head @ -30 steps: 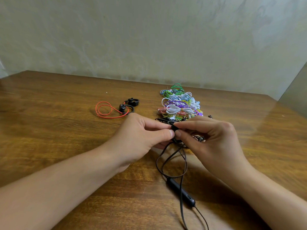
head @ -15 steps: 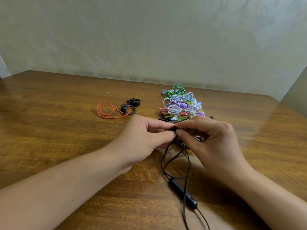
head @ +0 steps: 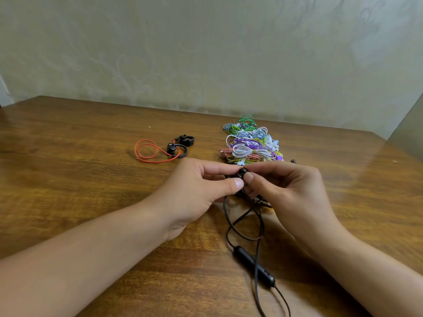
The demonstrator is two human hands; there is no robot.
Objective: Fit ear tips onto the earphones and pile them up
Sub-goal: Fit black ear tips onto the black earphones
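Note:
My left hand (head: 196, 188) and my right hand (head: 290, 193) meet at the middle of the table, fingertips pinching a small black earbud (head: 242, 172) between them. Its black cable (head: 242, 227) loops down toward me, with a black inline remote (head: 253, 265) lying on the wood. A pile of coiled earphones (head: 249, 143) in white, purple, green, blue and pink lies just beyond my hands. Which fingers hold the ear tip and which the bud body I cannot tell.
A black ear-hook earphone with a red cable (head: 160, 149) lies to the left of the pile. The wooden table (head: 68, 175) meets a pale wall at the back. A small dark piece (head: 293, 160) sits right of the pile.
Both hands have stayed pinched on the black earbud. The earbud now shows more clearly between the fingertips, and the cable loop has shifted slightly.

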